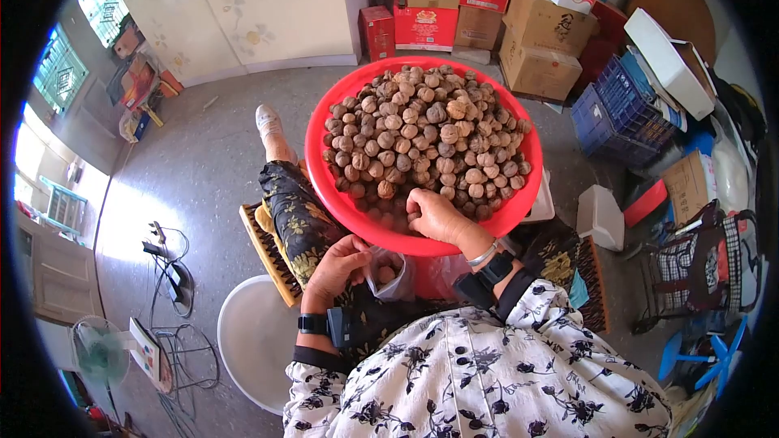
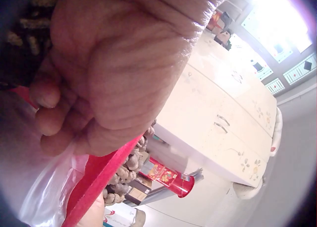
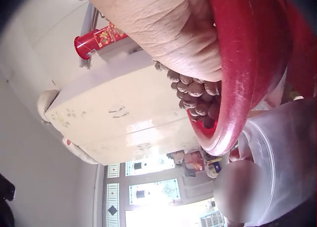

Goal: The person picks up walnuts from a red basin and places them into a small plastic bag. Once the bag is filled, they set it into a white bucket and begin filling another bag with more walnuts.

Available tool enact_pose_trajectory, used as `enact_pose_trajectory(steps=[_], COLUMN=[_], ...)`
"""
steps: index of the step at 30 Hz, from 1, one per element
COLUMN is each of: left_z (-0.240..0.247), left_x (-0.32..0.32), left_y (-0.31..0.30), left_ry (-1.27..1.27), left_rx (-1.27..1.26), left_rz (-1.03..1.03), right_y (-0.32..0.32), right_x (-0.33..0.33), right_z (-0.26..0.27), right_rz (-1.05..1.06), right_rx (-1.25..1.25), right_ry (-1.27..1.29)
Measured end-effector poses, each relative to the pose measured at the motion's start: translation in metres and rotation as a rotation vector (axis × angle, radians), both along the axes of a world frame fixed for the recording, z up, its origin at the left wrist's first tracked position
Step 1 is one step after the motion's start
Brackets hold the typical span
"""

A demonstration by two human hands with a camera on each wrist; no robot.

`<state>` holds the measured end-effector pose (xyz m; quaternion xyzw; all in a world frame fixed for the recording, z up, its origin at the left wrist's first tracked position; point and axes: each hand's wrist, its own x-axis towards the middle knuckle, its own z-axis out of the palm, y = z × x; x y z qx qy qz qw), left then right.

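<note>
A wide red basin (image 1: 324,195) heaped with walnuts (image 1: 414,126) stands in front of the person. The right hand (image 1: 438,217) reaches over its near rim, fingers curled down at the walnuts; what its fingertips hold is hidden. Below the rim, the left hand (image 1: 334,266) pinches the edge of a clear plastic bag (image 1: 394,288) that has a few walnuts in it. In the left wrist view the left hand (image 2: 114,73) has its fingers curled on the bag (image 2: 49,192). The right wrist view has the right hand (image 3: 168,33) against the basin rim (image 3: 242,73).
A white tub (image 1: 258,349) stands on the floor at the left, near cables (image 1: 174,276) and a fan (image 1: 101,349). Stacked cartons (image 1: 544,24) are at the back, blue crates (image 1: 617,126) at the right. A white box (image 1: 600,215) stands right of the basin.
</note>
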<state>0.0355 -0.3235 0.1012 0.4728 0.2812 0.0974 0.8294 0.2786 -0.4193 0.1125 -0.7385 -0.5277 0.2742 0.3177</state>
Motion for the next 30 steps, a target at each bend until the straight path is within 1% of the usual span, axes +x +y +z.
enact_pose_trajectory(steps=[4, 6, 7, 8, 10, 11, 16, 19, 20, 22, 23, 24, 26, 28, 30], left_z=[-0.003, -0.001, 0.001, 0.002, 0.002, 0.000, 0.000, 0.001, 0.001, -0.001, -0.002, -0.004, -0.006, -0.007, -0.010], left_x=[-0.001, 0.000, 0.000, 0.000, 0.001, 0.001, 0.001, 0.001, 0.001, 0.001, 0.001, 0.000, -0.001, -0.002, -0.003], left_y=[0.000, -0.001, -0.001, -0.002, -0.001, 0.000, 0.000, 0.000, 0.001, 0.000, 0.001, 0.002, 0.003, 0.005, 0.005], left_ry=[-0.009, -0.030, -0.029, -0.015, -0.003, -0.008, -0.032, -0.024, -0.014, 0.007, 0.009, 0.002, -0.003, -0.023, -0.029], left_rx=[0.016, -0.006, -0.004, 0.004, 0.013, 0.019, -0.019, 0.012, 0.020, 0.034, 0.031, 0.028, 0.024, 0.023, 0.015], left_rz=[0.008, 0.012, 0.017, 0.024, 0.033, 0.028, 0.035, 0.038, 0.039, 0.040, 0.040, 0.024, 0.006, -0.011, -0.010], right_y=[-0.001, -0.001, -0.003, -0.005, -0.008, -0.010, -0.020, -0.026, -0.026, -0.027, -0.027, -0.027, -0.027, -0.027, -0.026], right_x=[0.003, 0.006, 0.008, 0.007, 0.004, 0.003, -0.008, -0.020, -0.023, -0.031, -0.034, -0.036, -0.041, -0.038, -0.032], right_z=[-0.011, -0.010, -0.004, 0.001, 0.014, 0.016, 0.042, 0.063, 0.066, 0.070, 0.073, 0.071, 0.063, 0.060, 0.056], right_rz=[-0.045, -0.076, -0.066, -0.062, -0.160, -0.153, -0.045, 0.076, 0.077, 0.198, 0.262, 0.261, 0.225, 0.193, 0.064], right_rx=[0.083, 0.112, 0.099, 0.099, 0.031, 0.042, 0.127, 0.189, 0.188, 0.193, 0.207, 0.204, 0.233, 0.232, 0.284], right_ry=[-0.020, 0.093, 0.206, 0.206, 0.530, 0.571, 0.566, 0.586, 0.586, 0.603, 0.542, 0.545, 0.445, 0.490, 0.438])
